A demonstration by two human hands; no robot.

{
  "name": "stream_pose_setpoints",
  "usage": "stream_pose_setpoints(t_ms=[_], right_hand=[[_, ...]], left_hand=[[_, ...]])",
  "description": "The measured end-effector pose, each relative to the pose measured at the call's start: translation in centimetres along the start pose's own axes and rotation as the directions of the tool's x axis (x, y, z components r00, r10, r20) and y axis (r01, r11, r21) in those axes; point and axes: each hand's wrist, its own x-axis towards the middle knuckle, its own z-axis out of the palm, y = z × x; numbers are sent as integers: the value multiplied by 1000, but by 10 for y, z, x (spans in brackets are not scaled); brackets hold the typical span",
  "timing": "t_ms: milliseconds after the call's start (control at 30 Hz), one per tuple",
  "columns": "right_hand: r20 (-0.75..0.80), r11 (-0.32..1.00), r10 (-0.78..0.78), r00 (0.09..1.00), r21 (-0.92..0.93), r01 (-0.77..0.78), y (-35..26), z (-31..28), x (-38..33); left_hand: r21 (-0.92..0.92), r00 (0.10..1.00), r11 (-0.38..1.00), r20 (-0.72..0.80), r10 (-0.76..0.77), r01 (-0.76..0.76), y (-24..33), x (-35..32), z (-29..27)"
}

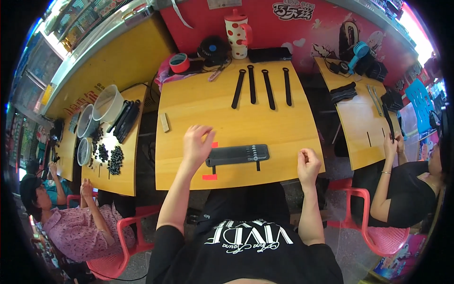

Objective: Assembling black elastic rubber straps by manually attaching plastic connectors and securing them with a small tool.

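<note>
A dark flat rectangular package (pixel 231 155) with white markings lies crosswise near the front of the yellow table, over two narrow black strips (pixel 258 166). My left hand (pixel 196 144) is raised by the package's left end, its fingers curled in toward the thumb. Beyond the package's right end, close to the table's right edge, my right hand (pixel 308 164) is closed like a fist. Whatever either hand may hold is hidden. Red tape pieces (pixel 210 177) mark the tabletop at the package's left end. Farther back lie several black straps (pixel 268 90) with looped ends.
A small tan block (pixel 164 122) rests at left. Along the back stand a red tape roll (pixel 179 63), a black fan (pixel 213 50), a dotted tumbler (pixel 236 35) and a black case (pixel 270 55). Co-workers sit at side tables; the left one holds tubs (pixel 108 103) and small black parts (pixel 115 161).
</note>
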Motion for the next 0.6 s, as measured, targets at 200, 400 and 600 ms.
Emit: stream_pose_setpoints(t_ms=[200,400,600], right_hand=[[-40,970,-190,981,-164,181,-8,4,-4],[-29,984,-156,987,-95,152,-8,3,-4],[-34,977,-182,983,-121,176,-6,2,-4]], left_hand=[[374,995,927,88,-52,15,15,100,81],[524,937,852,291,-191,11,-4,112,101],[-707,840,463,384,-382,534,11,72,31]])
